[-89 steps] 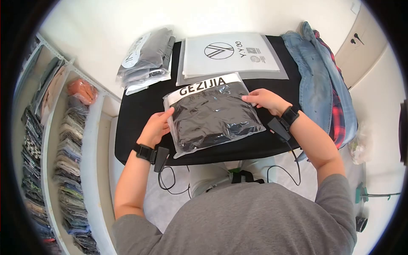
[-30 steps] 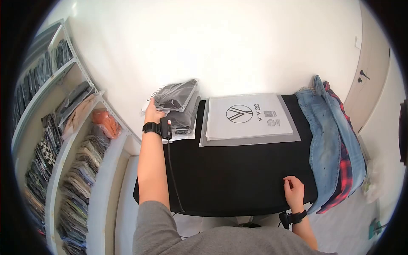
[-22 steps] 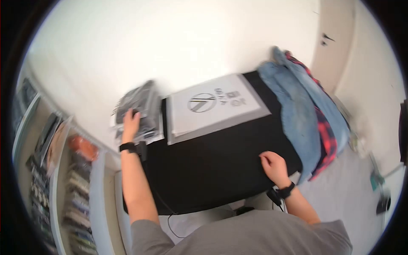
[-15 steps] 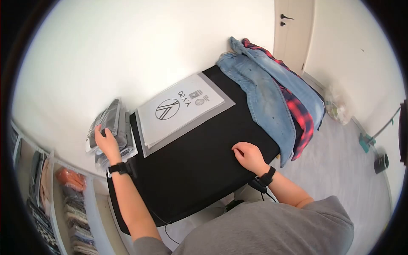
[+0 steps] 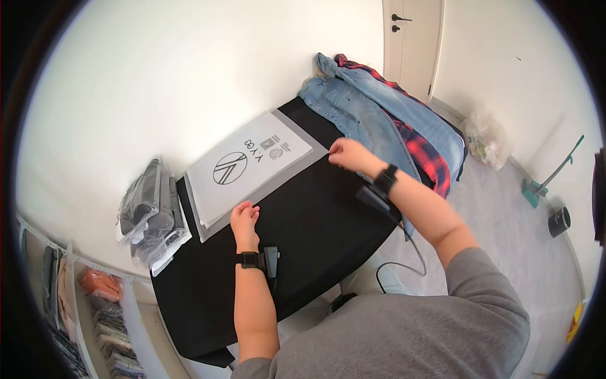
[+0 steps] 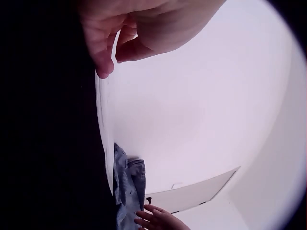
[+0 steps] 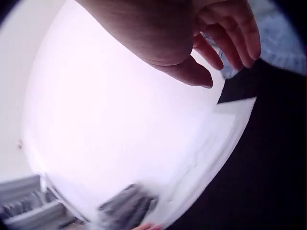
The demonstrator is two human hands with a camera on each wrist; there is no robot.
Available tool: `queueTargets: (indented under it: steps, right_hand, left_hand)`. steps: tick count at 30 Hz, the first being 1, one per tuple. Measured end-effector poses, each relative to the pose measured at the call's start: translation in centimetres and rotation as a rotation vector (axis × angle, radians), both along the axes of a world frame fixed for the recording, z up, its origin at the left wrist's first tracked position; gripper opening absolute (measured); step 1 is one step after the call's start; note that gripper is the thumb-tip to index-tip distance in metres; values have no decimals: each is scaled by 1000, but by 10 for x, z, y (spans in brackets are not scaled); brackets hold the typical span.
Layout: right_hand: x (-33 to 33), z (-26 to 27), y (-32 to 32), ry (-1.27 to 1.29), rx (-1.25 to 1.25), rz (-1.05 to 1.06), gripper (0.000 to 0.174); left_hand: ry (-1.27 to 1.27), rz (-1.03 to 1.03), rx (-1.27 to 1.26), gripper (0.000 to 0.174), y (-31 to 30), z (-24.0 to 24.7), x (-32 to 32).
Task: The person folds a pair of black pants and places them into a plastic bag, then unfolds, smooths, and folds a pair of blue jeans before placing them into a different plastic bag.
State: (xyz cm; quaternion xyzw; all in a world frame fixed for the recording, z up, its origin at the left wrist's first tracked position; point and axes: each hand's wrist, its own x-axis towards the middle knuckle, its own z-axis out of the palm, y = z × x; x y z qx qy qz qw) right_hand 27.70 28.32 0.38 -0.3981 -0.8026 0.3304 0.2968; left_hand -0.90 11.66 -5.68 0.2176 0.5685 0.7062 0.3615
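A stack of flat plastic garment bags [image 5: 237, 161], printed with a circled logo and "Y.YOO", lies at the back of the black-covered table [image 5: 303, 234]. My left hand [image 5: 244, 221] is at the stack's front edge, near its left end. In the left wrist view its fingertips [image 6: 104, 72] are right at the bag edge, thumb apart. My right hand [image 5: 353, 156] is by the right front corner of the stack. Its fingers [image 7: 235, 48] are loosely bent in the right wrist view, with the bag corner a little apart from them.
Filled bags of dark clothing [image 5: 154, 211] are piled at the table's left end. Jeans [image 5: 353, 117] and a red plaid shirt [image 5: 426, 158] drape over the right end. Shelves of bagged clothes [image 5: 110, 316] stand at left. A cable [image 5: 410, 268] hangs by the right wrist.
The bag marked GEZIJIA has gone from the middle of the table to the left pile. My left hand has come off that pile to the flat bags; my right hand has reached forward. The view has swung right.
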Motion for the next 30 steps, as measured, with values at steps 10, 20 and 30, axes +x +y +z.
queueTargets:
  steps: [10, 20, 30]
  right_hand:
    - [-5, -22, 102, -802, 200, -419, 26]
    - [105, 106, 83, 685, -282, -157, 33]
    - [174, 161, -149, 492, -263, 199, 36]
  left_hand:
    - [-58, -120, 66, 12, -10, -2, -6]
    - [57, -182, -2, 23, -7, 2, 0]
    - [245, -291, -95, 26, -7, 8, 13]
